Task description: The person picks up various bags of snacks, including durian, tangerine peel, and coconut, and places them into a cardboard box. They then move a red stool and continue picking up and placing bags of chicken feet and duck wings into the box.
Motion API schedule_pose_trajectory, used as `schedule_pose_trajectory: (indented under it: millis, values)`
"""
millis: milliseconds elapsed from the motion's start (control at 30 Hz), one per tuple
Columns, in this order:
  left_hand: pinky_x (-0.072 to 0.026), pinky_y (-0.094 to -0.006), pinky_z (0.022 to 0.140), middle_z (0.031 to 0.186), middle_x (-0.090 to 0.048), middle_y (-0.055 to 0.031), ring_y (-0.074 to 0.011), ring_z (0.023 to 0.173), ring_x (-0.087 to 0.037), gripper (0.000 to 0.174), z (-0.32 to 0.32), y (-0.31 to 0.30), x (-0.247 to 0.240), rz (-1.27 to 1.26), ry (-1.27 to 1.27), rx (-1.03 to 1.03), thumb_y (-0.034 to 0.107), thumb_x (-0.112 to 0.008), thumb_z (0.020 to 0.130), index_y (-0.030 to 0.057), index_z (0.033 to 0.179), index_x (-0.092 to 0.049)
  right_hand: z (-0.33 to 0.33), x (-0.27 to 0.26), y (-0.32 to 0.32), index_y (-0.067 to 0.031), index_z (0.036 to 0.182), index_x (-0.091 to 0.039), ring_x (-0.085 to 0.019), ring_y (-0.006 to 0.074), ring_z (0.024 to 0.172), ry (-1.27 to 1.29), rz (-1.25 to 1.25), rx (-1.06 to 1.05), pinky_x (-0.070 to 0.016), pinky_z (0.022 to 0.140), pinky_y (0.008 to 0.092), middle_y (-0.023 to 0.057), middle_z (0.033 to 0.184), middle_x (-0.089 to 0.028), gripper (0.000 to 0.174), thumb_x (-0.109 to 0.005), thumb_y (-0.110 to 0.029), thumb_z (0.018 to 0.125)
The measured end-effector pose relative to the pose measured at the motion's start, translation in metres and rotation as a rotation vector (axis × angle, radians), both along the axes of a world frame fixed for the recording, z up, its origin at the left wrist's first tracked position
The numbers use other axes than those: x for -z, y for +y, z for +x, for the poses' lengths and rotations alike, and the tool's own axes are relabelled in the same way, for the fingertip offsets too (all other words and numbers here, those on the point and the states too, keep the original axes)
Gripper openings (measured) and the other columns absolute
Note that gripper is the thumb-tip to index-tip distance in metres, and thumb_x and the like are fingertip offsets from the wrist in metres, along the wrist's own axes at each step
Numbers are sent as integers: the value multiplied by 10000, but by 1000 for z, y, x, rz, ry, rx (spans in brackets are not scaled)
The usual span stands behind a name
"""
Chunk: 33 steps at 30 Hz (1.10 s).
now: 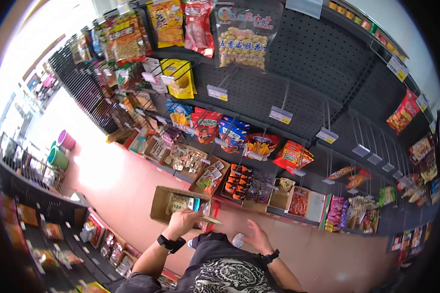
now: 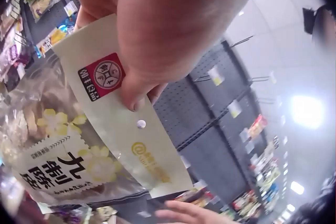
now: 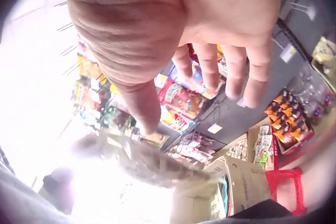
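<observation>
My left hand (image 1: 182, 222) pinches a snack bag by its cream header, thumb on the front in the left wrist view. The bag of dried tangerine peel (image 2: 63, 166) is partly clear, with yellow flowers, black lettering and a red logo. In the head view it hangs near an open cardboard box (image 1: 157, 202), which holds several packets (image 1: 177, 201). My right hand (image 1: 257, 238) is held in the air to the right with nothing in it; its fingers (image 3: 236, 74) are spread and relaxed in the right wrist view.
A dark pegboard shelf (image 1: 298, 68) with hooks and price tags runs across the front. Hanging snack bags (image 1: 181, 119) and low trays of sweets (image 1: 237, 180) line it. A red stool (image 3: 286, 190) stands by the box. Another shelf (image 1: 49, 239) is at left.
</observation>
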<state>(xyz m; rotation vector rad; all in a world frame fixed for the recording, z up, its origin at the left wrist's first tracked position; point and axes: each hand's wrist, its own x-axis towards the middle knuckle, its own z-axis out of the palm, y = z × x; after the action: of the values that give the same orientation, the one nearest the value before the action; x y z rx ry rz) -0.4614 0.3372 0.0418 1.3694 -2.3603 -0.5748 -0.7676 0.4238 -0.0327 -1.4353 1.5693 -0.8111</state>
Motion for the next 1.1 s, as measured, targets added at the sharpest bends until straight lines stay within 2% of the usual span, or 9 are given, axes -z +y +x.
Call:
schedule_pose_trajectory:
  millis: [100,333,467,533,633,733,900,933,1100]
  values:
    - [-510,-339,717,805,-641,-68,-252,788,-621,138,-51,29,-18,69,259,1,95,-613,782,117,906,-668,1,-35,-21,-48,1144,-579,-618,279,1011,184,-405,-104,-497,842,345,137,1069,-634,478,-767,-154,718]
    - [-490,-385,712,819,-625,-125,-294,814,-611,147,-91,64,8,216,407,-244,168,-589,859,56,939,-641,-32,-13,-15,-23,979,-638,-653,155,764,-106,-115,-252,-503,697,284,78,823,-678,326,-781,-87,694]
    - [-495,-403,807,1148,-572,-166,-330,993,-581,381,-47,71,107,228,30,-346,392,-625,818,119,1083,-623,-61,43,-5,-10,859,-670,-605,107,667,-220,123,33,-486,619,267,38,753,-680,243,-793,-139,693]
    - [-447,-462,925,1447,-314,-163,-341,1158,-500,548,-38,69,131,396,-354,-431,516,-596,794,241,1263,-534,-81,51,-5,10,848,-668,-589,88,678,-328,98,48,-484,618,261,9,776,-672,230,-789,-126,708]
    - [-446,-480,928,1463,-290,-151,-336,1168,-503,543,-26,68,184,420,-539,-404,525,-590,794,294,1279,-515,-117,54,6,9,952,-648,-602,97,744,-249,153,83,-489,680,257,29,851,-674,296,-779,-72,700]
    - [-414,-446,990,1428,-362,-121,-334,1224,-461,535,-24,72,232,860,-490,-327,504,-529,842,298,1331,-457,-143,44,17,13,985,-635,-612,106,769,-188,114,180,-496,708,266,45,877,-677,338,-780,-68,690]
    - [-420,-422,991,1408,-383,-144,-332,1226,-461,557,-10,79,265,888,-535,-693,427,-473,873,96,1320,-452,-172,52,49,27,981,-626,-627,131,766,-154,107,380,-503,701,278,69,881,-675,332,-765,-42,687]
    - [-430,-412,985,1405,-395,-101,-318,1215,-474,629,0,77,269,915,-555,-765,440,-565,828,89,1333,-427,-174,54,56,27,981,-626,-627,131,766,-146,114,396,-503,701,278,69,881,-675,332,-765,-42,687]
    - [-381,-444,1018,1442,-342,-37,-293,1306,-359,495,67,81,272,988,-569,-942,319,-448,875,168,1346,-440,-166,55,79,32,1038,-608,-632,148,807,-158,181,464,-503,731,284,84,932,-671,375,-751,-29,696]
